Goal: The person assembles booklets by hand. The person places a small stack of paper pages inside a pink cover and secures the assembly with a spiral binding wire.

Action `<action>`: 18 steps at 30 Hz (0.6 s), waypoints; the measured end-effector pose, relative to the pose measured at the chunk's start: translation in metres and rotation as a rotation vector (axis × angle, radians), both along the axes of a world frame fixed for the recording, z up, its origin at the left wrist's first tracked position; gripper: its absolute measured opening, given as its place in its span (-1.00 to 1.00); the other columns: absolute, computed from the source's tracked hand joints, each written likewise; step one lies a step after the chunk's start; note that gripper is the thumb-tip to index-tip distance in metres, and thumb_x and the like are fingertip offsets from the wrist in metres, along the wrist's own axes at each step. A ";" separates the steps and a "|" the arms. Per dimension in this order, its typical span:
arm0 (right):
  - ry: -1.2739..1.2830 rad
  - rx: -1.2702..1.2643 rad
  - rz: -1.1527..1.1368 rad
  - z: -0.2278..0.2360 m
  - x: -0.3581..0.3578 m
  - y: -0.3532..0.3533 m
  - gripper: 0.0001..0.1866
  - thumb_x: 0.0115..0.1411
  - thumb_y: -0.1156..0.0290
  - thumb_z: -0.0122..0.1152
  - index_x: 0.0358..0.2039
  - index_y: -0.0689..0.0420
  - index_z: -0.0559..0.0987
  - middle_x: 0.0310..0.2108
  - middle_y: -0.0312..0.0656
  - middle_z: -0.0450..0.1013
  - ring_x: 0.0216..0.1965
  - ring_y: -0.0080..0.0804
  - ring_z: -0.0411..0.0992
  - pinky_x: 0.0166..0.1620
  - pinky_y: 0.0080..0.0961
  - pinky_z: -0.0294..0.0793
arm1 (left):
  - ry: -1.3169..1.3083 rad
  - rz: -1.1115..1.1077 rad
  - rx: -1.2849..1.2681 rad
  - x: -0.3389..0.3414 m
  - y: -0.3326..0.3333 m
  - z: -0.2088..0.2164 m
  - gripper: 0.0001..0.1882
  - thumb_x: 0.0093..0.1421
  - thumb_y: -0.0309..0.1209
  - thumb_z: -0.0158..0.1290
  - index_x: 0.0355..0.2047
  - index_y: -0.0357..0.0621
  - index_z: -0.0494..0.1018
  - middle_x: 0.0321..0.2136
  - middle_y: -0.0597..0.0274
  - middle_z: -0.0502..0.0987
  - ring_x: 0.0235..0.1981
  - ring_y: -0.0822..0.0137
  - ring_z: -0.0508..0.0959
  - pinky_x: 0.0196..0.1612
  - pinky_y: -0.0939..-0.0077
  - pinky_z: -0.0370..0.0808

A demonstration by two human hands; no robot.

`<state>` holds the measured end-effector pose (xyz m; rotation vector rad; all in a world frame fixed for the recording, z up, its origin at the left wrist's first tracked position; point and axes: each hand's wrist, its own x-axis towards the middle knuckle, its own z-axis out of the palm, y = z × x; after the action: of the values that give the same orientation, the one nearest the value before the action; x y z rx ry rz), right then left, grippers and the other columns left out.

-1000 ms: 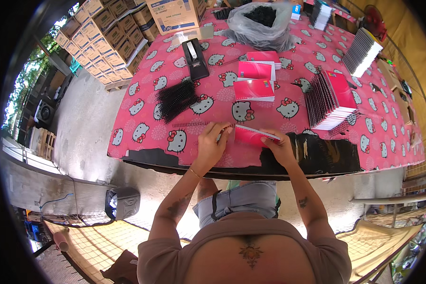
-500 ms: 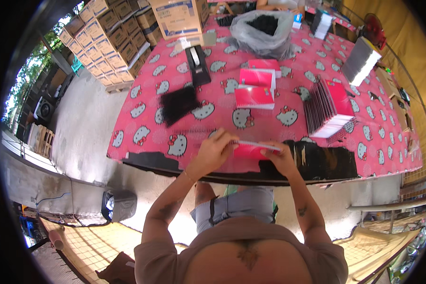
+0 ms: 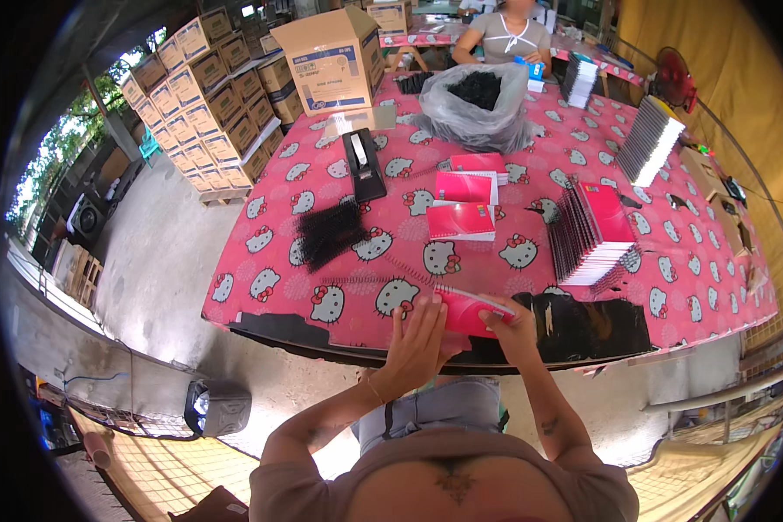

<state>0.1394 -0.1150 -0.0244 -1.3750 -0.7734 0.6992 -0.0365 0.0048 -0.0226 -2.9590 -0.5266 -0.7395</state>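
A small pink notebook (image 3: 468,311) lies tilted at the table's near edge, a row of binding holes or coil along its far edge. My right hand (image 3: 515,332) grips its right end, thumb on the cover. At its left end rests my left hand (image 3: 416,337), fingers stretched out and slightly apart, touching the notebook's side; its thumb is hidden. A thin dark spiral coil (image 3: 406,267) reaches toward the notebook's far left corner. Another loose coil (image 3: 357,280) lies to the left. Beyond it sits a heap of black coils (image 3: 331,235).
Pink notebooks (image 3: 463,222) lie ahead, and a coil-bound stack (image 3: 593,230) stands right. Farther off are a black dispenser-like tool (image 3: 363,167), a plastic bag of black coils (image 3: 478,109), an open carton (image 3: 331,65) and a seated person (image 3: 506,39). Torn black covering (image 3: 592,324) marks the near edge.
The notebook has turned from nearly edge-on to cover up. My left hand has come nearer and its bent fingers have straightened. The view has tilted upward, showing more of the far side.
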 end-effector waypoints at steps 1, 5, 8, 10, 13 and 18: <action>-0.048 0.010 0.020 -0.002 0.002 0.001 -0.68 0.25 0.47 0.32 0.01 0.21 0.61 -0.29 -0.37 0.54 -0.34 -0.70 0.40 -0.26 -0.70 0.44 | -0.025 0.031 0.002 0.005 0.009 0.002 -0.09 0.27 0.11 -0.03 0.38 -0.36 0.05 0.40 -0.18 0.05 0.44 -0.11 0.02 0.32 -0.43 -0.13; 0.058 -0.017 0.035 0.013 -0.012 0.003 -0.69 0.27 0.48 0.29 0.02 0.25 0.60 -0.29 -0.35 0.53 -0.34 -0.69 0.40 -0.26 -0.71 0.43 | 0.086 0.071 0.023 0.006 0.014 0.030 -0.11 0.24 0.16 -0.04 0.35 -0.29 0.14 0.36 -0.13 0.15 0.42 -0.04 0.09 0.32 -0.36 -0.07; 0.079 -0.034 0.011 0.012 -0.008 -0.005 -0.67 0.24 0.48 0.31 0.02 0.22 0.60 -0.24 -0.37 0.55 -0.27 -0.67 0.46 -0.21 -0.68 0.50 | 0.145 0.036 0.014 -0.001 -0.004 0.021 -0.13 0.25 0.18 -0.06 0.34 -0.25 0.18 0.35 -0.08 0.20 0.42 0.01 0.11 0.32 -0.31 0.00; 0.045 0.002 0.081 0.012 -0.011 0.001 -0.70 0.27 0.52 0.26 0.02 0.25 0.60 -0.21 -0.30 0.56 -0.25 -0.67 0.46 -0.16 -0.66 0.49 | 0.090 0.056 0.031 0.005 0.003 0.023 -0.12 0.24 0.17 -0.06 0.34 -0.28 0.17 0.36 -0.11 0.17 0.42 -0.02 0.09 0.32 -0.33 -0.04; 0.111 0.018 0.100 0.018 -0.012 -0.001 -0.71 0.28 0.55 0.24 0.02 0.27 0.60 -0.16 -0.26 0.58 -0.20 -0.66 0.46 -0.09 -0.64 0.48 | 0.087 0.024 0.082 0.012 0.014 0.039 -0.09 0.23 0.18 -0.06 0.33 -0.35 0.16 0.36 -0.19 0.15 0.42 -0.11 0.08 0.32 -0.40 -0.08; -0.145 0.001 0.162 0.022 -0.020 0.005 -0.69 0.26 0.52 0.27 0.02 0.23 0.61 -0.20 -0.28 0.58 -0.19 -0.66 0.47 -0.15 -0.67 0.50 | 0.099 0.048 0.103 0.018 0.012 0.041 -0.04 0.21 0.24 -0.08 0.32 -0.38 0.15 0.36 -0.21 0.14 0.42 -0.10 0.10 0.32 -0.36 -0.03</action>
<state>0.1192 -0.1102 -0.0024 -1.3838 -1.0091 0.7305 -0.0189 0.0168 0.0184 -2.8590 -0.5335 -0.5940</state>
